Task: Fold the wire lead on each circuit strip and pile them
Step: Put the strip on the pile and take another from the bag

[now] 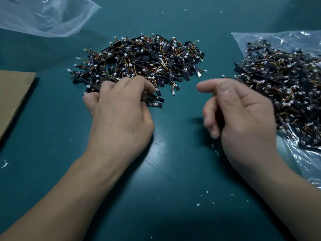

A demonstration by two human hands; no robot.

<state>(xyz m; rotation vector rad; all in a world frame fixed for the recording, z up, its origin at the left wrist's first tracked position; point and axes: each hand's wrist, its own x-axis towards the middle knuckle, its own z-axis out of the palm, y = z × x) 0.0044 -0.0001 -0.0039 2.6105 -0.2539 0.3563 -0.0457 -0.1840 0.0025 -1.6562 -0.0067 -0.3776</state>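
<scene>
A big heap of black circuit strips (140, 58) with orange and yellow wire leads and white plugs lies at the centre back of the green table. My left hand (119, 112) is at the heap's near edge, fingers curled round several black strips (154, 101) that stick out to its right. My right hand (243, 108) hovers between the heap and a second mass of strips (281, 87) on a clear plastic bag at the right; its fingers are loosely curled, index finger pointing left, and it holds nothing.
An empty clear plastic bag (45, 14) lies at the back left. A brown cardboard sheet (13, 94) lies at the left edge. Small white scraps (198, 204) dot the green table top (156, 171) near me.
</scene>
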